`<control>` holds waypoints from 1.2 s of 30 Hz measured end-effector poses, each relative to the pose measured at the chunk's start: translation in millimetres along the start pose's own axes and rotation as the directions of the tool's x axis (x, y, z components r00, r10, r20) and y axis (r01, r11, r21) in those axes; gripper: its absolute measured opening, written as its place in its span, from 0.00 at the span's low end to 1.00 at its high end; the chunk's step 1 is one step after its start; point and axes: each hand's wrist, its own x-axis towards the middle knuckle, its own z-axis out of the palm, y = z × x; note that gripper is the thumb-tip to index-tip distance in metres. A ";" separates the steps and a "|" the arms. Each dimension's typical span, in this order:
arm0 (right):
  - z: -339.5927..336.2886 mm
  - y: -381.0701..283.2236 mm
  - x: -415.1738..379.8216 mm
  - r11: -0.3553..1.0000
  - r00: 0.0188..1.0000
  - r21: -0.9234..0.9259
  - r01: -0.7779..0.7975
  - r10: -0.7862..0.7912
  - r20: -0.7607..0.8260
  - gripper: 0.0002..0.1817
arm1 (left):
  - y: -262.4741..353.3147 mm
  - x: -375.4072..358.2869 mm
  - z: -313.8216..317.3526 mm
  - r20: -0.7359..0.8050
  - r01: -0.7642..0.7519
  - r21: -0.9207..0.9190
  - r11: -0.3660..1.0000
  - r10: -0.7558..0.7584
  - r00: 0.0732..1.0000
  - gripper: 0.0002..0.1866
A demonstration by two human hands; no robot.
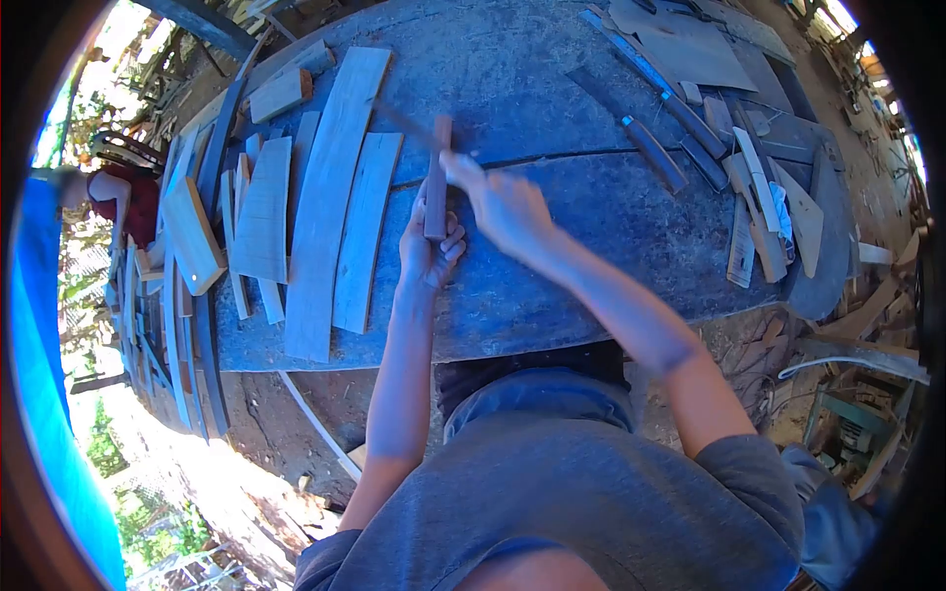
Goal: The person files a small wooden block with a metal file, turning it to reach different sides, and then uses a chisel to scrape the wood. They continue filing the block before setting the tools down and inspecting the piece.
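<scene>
My left hand [431, 246] is closed around a reddish-brown wooden stick [439, 187], squared in shape and held upright over the table. Gripped in my right hand [507, 207] is a long thin dark tool [409, 126], blurred by motion. The tool crosses the upper part of the stick and points to the upper left. Its exact kind cannot be told. Beneath both hands lies the blue-tinted worktable [552, 256], with a dark seam across it. Two flat boards [330, 207] rest just left of my left hand.
A knife with a wooden handle [655, 156] lies to the right, near a long blue-edged strip [631, 57] and several wood offcuts [759, 197]. More wood pieces [192, 236] crowd the left end. A person in a dark red top [138, 202] is beyond them.
</scene>
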 end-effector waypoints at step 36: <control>5.3 -2.1 33.0 1.000 0.999 0.022 -0.022 0.021 0.046 0.26 | 3.8 1.6 -9.6 0.100 0.074 -0.139 0.988 -0.060 0.993 0.15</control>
